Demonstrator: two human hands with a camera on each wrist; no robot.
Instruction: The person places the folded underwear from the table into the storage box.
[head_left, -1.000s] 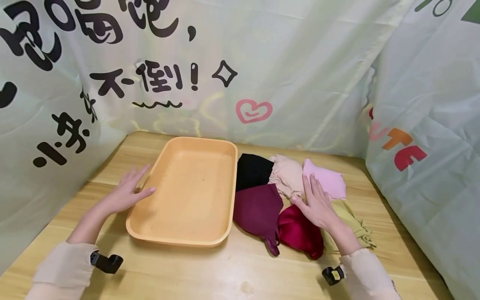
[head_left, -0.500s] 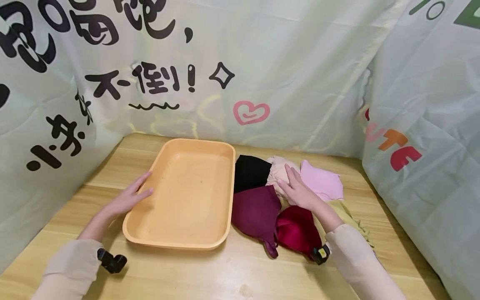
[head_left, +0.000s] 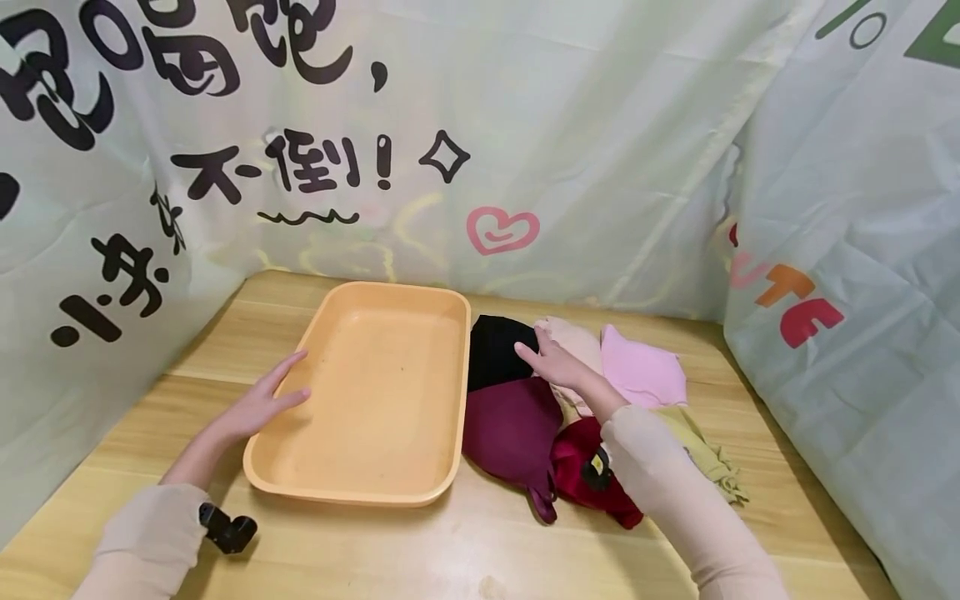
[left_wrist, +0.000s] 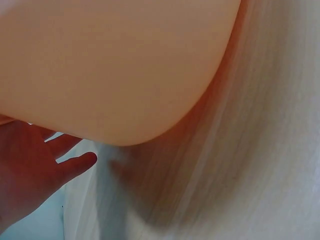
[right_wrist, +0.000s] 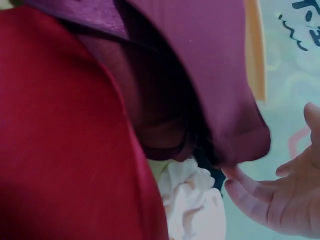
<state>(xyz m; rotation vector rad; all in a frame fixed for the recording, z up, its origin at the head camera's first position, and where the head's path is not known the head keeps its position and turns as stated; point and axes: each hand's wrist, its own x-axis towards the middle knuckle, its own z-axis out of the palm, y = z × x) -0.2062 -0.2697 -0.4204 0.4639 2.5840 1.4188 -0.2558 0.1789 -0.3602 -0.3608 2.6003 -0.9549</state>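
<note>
In the head view, my left hand [head_left: 258, 408] is at the left rim of an orange plastic tray [head_left: 461, 400], its fingers extended and its thumb over the tray's inside. The left wrist view has the left hand [left_wrist: 35, 170] beside the tray's edge, thumb and fingers spread. My right hand [head_left: 558, 362] reaches over the clothes, fingers extended and holding nothing. Its fingertips overlap a black cloth piece [head_left: 495, 354] and a pale pink gathered one [head_left: 577, 337]. Nearer lie a folded dark purple bra [head_left: 513, 429] and a shiny red piece [head_left: 581, 462], partly hidden by the right wrist's camera.
Right of the forearm lie a lilac garment [head_left: 645, 367] and a yellow-green one [head_left: 701, 454] with frilled edging. All rest on a wooden table [head_left: 480, 550]. Printed cloth curtains [head_left: 600, 167] enclose its back and sides.
My right hand has moved left across the clothes, from the lilac and pale pink pieces to the black one. My left hand has come down to the tray's left rim.
</note>
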